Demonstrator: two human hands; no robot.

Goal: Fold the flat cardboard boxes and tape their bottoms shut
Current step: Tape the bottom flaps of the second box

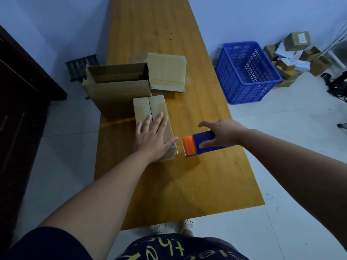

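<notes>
A small folded cardboard box (150, 107) lies on the wooden table (187, 184), its seam side up with clear tape along it. My left hand (153, 136) presses flat on its near half, fingers straight. My right hand (223, 134) grips a blue and orange tape dispenser (197, 144) just right of the box's near corner; a short strip of clear tape spans from the dispenser to the box edge. Behind stand a larger open box (116, 91) and a taped box (167, 72).
A blue plastic crate (246, 72) sits on the floor to the right of the table, with a heap of parcels (294, 57) beyond it. A dark cabinet (22, 102) stands at the left. A black rack (82, 65) sits on the floor behind the boxes.
</notes>
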